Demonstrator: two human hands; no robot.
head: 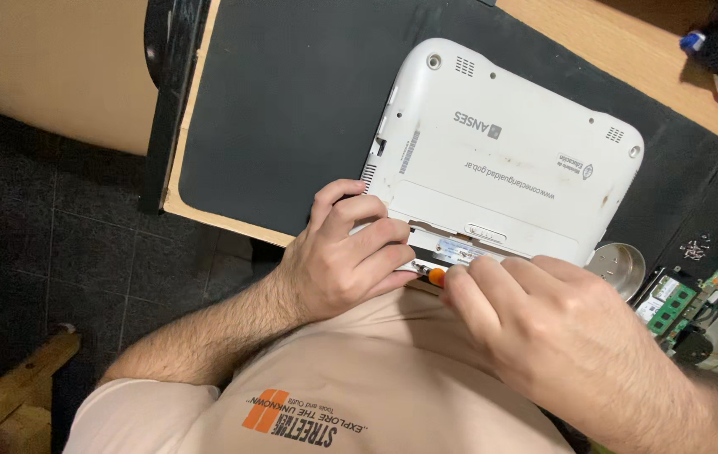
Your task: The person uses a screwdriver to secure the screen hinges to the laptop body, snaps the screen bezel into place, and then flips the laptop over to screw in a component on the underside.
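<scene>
Nearest, the right hand (544, 324) pinches an orange-handled screwdriver (437, 275), its tip hidden at the near edge of the white upturned laptop (502, 160). The left hand (342, 256) is clamped on that edge, steadying it on the black mat (291, 101) covering the bench (628, 34). The driver could slip, probably gouging plastic; the screw itself is hidden.

Laptop (502, 160) on mat (291, 101), bowl (619, 265) right

White laptop (502, 160), black mat (291, 109), orange-tipped screwdriver (436, 275)
</scene>
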